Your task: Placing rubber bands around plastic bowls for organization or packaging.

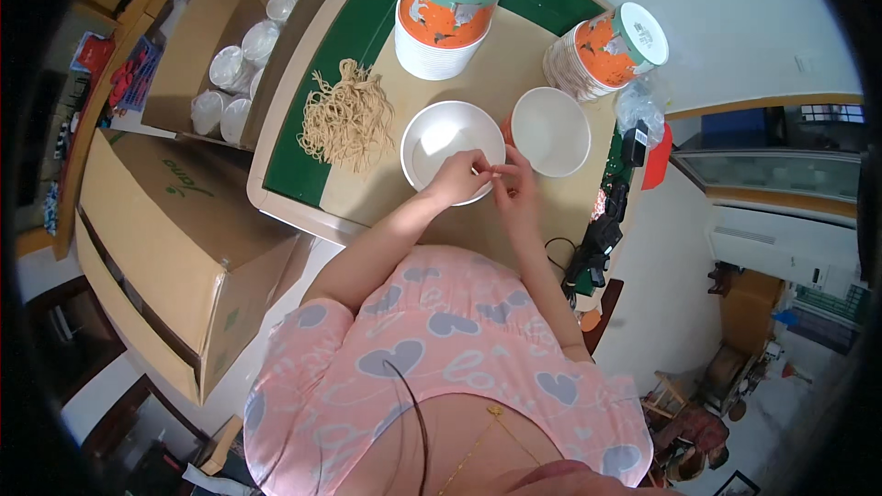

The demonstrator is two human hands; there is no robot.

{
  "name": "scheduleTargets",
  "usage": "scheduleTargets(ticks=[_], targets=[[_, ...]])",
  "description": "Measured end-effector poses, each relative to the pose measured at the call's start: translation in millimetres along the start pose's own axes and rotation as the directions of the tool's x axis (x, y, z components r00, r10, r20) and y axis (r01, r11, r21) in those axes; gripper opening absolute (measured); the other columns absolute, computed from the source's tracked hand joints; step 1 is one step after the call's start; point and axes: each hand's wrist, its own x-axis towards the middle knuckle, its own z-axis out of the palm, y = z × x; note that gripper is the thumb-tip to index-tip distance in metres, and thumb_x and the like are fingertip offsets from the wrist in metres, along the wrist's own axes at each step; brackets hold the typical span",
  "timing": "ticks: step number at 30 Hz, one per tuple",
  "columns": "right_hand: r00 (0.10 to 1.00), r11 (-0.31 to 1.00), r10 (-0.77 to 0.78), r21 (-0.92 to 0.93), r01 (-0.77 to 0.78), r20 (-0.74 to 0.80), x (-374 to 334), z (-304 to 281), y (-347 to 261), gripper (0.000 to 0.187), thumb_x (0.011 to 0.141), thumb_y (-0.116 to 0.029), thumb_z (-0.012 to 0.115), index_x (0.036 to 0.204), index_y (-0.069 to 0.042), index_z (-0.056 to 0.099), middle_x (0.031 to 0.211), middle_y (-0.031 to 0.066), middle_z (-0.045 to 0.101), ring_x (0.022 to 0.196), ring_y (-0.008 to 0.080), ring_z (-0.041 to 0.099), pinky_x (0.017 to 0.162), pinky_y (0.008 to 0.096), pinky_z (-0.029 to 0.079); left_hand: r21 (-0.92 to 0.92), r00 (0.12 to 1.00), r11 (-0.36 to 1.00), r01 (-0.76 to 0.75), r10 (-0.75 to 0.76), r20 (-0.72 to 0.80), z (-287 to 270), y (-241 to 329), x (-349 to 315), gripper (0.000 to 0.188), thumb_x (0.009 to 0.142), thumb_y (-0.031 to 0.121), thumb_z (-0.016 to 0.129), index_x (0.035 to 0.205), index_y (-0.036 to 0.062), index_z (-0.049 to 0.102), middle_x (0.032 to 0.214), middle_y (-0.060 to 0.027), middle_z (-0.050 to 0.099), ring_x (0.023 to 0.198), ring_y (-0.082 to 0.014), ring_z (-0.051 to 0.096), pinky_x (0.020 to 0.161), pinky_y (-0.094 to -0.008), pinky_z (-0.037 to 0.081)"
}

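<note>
Hovering hands (487, 174) above white bowl (441, 142)

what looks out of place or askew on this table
One stack of orange paper bowls lies tipped on its side at the table's far right, while the other stack stands upright. Rubber bands lie in a loose heap.

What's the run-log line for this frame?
left hand: pinching thin band | right hand: pinching same band | over: near white bowl | beside: second white bowl | rubber band pile: untouched
</note>
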Motion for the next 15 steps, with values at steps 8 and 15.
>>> scheduleTargets(ticks=[8, 15], targets=[[0.991, 0.935, -0.134, -0.332, 0.128, 0.006, 11, 3, -2, 0.051, 0.079, 0.001, 0.056, 0.127, -0.013, 0.045, 0.087, 0.0071, 0.063, 0.070, 0.0159, 0.062, 0.064, 0.0293, 0.049, -0.149, 0.994, 0.984, 0.102, -0.097, 0.041, -4, -3, 2, 0.022, 0.079, 0.011, 0.064, 0.096, -0.0003, 0.056, 0.079, -0.0072, 0.062, 0.069, -0.0119, 0.058, 0.054, -0.0247, 0.047], [0.992, 0.919, -0.119, -0.372, 0.130, 0.052, 7, 6, 1, 0.050, 0.078, 0.000, 0.057, 0.125, -0.012, 0.044, 0.081, 0.0065, 0.060, 0.067, 0.0167, 0.060, 0.061, 0.0304, 0.048, -0.154, 0.994, 0.982, 0.109, -0.112, -0.008, 5, -12, 10, 0.055, 0.076, 0.012, 0.066, 0.121, 0.0014, 0.037, 0.081, -0.0086, 0.059, 0.068, -0.0130, 0.058, 0.054, -0.0251, 0.049]])
